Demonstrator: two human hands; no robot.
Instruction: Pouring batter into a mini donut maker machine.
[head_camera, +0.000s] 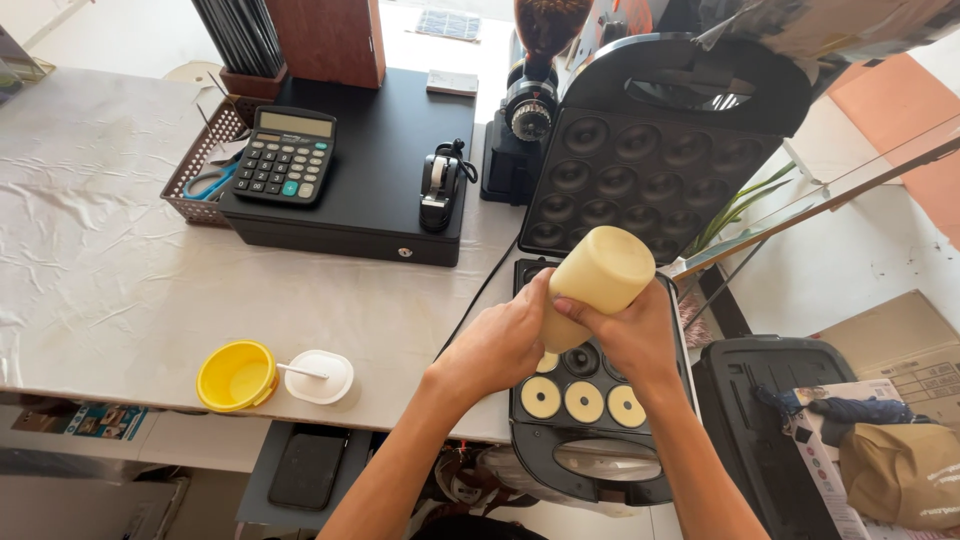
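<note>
over the ring-moulded maker (655, 300) — left hand (500, 343), right hand (632, 335) gripping a smooth, probably plastic, batter bottle (598, 280).

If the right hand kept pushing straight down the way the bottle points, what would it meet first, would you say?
Probably the doughnut maker's lower plate: the right hand aims the batter bottle down at its moulds, though the nozzle is hidden.

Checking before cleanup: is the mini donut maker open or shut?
Open: the donut maker has its lid raised, moulds exposed, some filled with batter.
</note>
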